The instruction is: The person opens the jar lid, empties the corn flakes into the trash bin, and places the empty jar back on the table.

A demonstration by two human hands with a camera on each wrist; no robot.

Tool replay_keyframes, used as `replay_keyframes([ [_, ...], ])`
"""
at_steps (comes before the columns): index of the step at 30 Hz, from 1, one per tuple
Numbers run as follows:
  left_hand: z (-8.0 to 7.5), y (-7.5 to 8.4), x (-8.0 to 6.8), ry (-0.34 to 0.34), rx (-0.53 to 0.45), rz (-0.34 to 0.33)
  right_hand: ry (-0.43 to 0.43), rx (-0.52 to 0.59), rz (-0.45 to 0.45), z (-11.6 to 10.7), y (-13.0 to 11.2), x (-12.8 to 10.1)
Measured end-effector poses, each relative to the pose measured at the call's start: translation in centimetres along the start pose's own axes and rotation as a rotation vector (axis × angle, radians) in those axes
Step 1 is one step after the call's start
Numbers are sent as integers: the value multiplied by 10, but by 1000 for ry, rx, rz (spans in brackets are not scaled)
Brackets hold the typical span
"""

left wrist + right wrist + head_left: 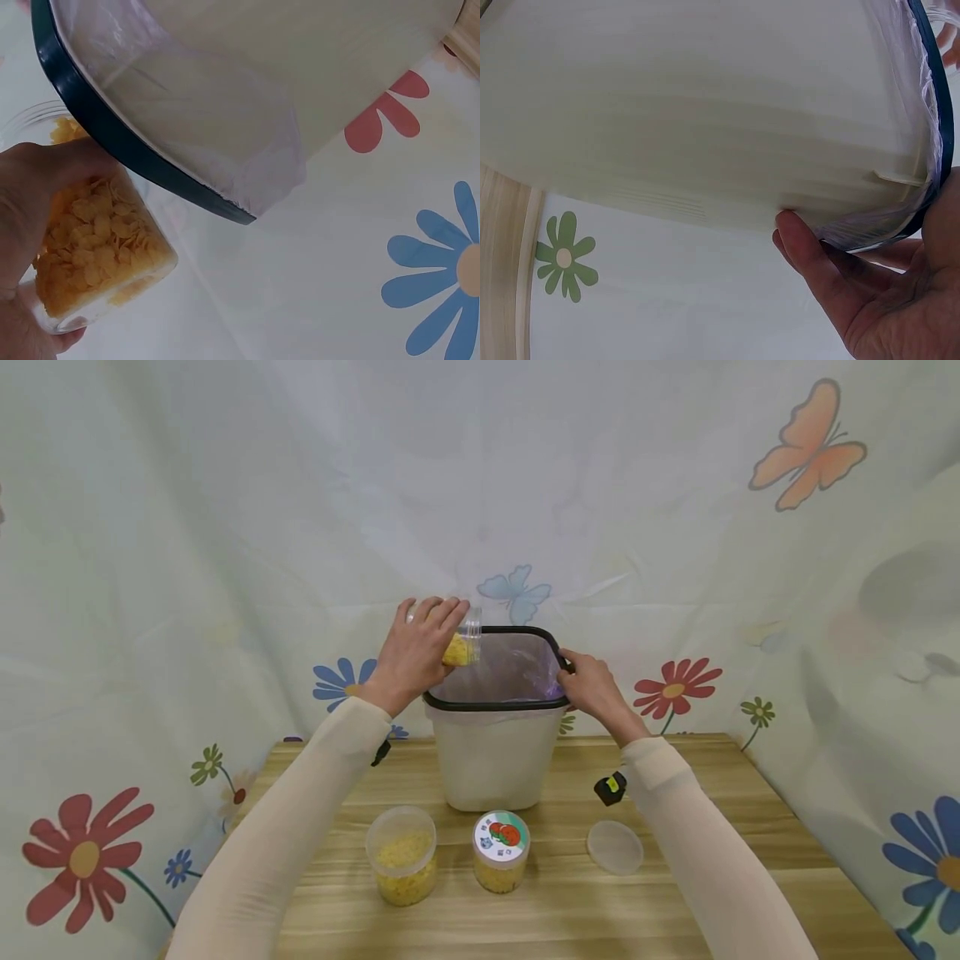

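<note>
A white trash can (491,756) with a black rim and a thin plastic liner (517,660) stands at the back of the table. Over the left side of its rim, my left hand (422,652) grips a clear plastic jar (112,240) of yellow flakes, tipped on its side with its mouth toward the can. Flakes (105,225) still fill much of the jar in the left wrist view. My right hand (592,687) holds the can's right rim, its thumb and fingers around the edge, as the right wrist view also shows with the hand (885,292) at the rim corner.
Nearer on the wooden table (555,918) stand an uncapped-looking tub of yellow flakes (405,868) and a smaller jar (501,852) with a tomato-printed lid. A translucent round lid (615,847) lies to their right. A flower-printed curtain (300,527) hangs close behind the can.
</note>
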State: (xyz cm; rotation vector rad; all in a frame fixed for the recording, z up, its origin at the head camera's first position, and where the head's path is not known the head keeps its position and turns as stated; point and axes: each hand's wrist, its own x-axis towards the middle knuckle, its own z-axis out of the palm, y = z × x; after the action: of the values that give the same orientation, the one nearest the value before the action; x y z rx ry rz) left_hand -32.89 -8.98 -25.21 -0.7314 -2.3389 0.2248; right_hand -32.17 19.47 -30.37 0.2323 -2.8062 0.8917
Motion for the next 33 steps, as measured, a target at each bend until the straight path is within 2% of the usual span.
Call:
replay_keyframes([
  [5,0,0,0,-2,43,16,6,-3,0,1,-1,1],
  [12,0,1,0,-26,56,35,-15,60,30,2,-3,-1],
  [33,4,6,0,-50,140,89,-8,36,25,2,-3,-1],
])
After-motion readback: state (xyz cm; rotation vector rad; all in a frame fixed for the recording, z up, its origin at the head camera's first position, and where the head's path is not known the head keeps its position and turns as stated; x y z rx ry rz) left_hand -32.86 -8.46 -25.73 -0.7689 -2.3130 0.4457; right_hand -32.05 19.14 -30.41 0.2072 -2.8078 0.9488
